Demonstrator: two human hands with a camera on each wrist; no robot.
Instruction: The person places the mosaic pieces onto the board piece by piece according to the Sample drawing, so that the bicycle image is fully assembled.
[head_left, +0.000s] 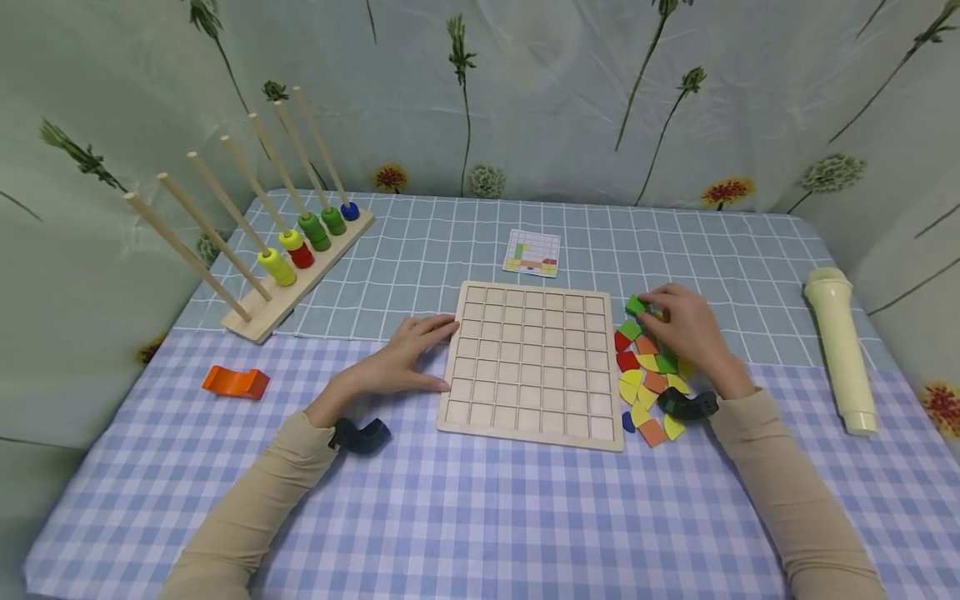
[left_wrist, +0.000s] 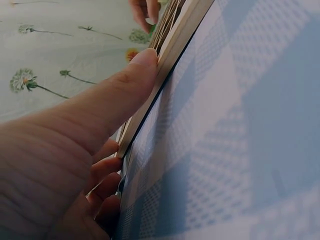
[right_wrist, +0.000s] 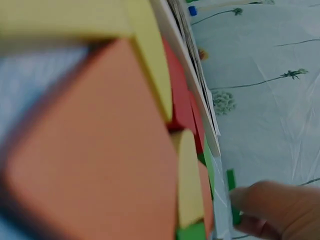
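A green tile is pinched between the thumb and fingers of the right hand, at the far end of a pile of loose tiles; whether it is clear of the cloth cannot be told. For a step of this kind, a light pinch near the tile's edge should serve best, with the other fingers kept off the pile so that neighbouring pieces do not shift. Directly left of the pile lies the gridded board. The left hand rests at its left edge, thumb and forefinger spread and touching the rim, not clenched; gentle contact there should steady the board without skewing it. Beyond the board lies a printed card. Farther out are a peg stand, an orange block and a cream cylinder.
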